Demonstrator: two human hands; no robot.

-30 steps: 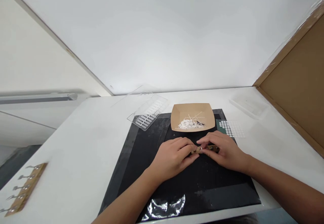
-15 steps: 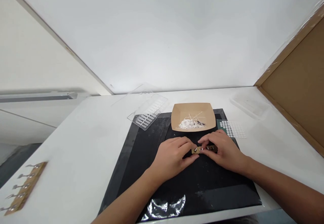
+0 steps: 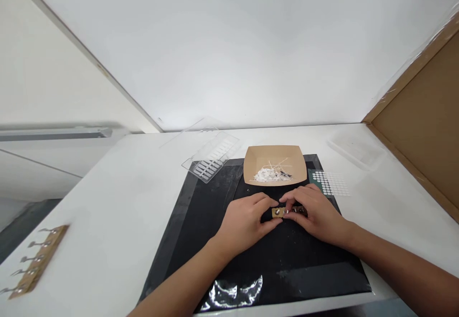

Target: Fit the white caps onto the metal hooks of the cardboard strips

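Note:
A short wooden strip [image 3: 276,213] with small metal pieces set along it lies low over the black mat, between both hands. My left hand [image 3: 247,219] is closed around its left end, index finger on the far edge and thumb on the near edge. A small light-coloured bit sits on the strip there. My right hand [image 3: 315,212] is bent over the right part, thumb and fingers pinched at the strip; the fingers cover much of it. What exactly the right fingertips grip is too small to make out.
A brown paper tray [image 3: 274,154] holding white scraps stands at the black mat's [image 3: 208,221] far edge. Clear plastic cases [image 3: 211,157] lie left of it. A sheet of white dots [image 3: 330,183] and a translucent lid [image 3: 355,149] lie right. Another wooden strip with metal pieces [image 3: 39,262] rests far left.
My left index finger has straightened and shifted off the top of the strip towards its far edge, showing more of the left end. My right hand stays pinched in nearly the same place.

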